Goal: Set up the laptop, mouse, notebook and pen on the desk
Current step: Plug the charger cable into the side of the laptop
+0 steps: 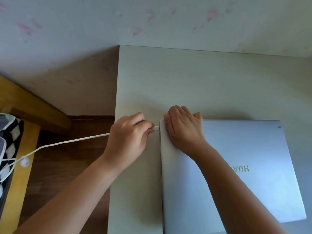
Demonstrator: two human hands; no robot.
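Both bare forearms are reaching in from six o'clock. Left hand (128, 137) is pinching the white plug (156, 128) of a thin white charging cable (70, 141) at the left edge of the closed silver rectangular laptop (244, 166); right hand (184, 127) is pressing flat, fingers together, on its lid corner. Keep the plug square to the port while bracing. Pale desk (185, 81) is lying bare toward twelve o'clock; cable is trailing toward nine o'clock, past a checkered cushion (10, 132), likely to snag. Mouse, notebook and pen are not in view.

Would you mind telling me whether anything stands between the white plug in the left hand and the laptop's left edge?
Nothing visible does. The left hand holds the plug right at the closed laptop edge, while the right hand presses on the lid's corner, clear of the plug's path.
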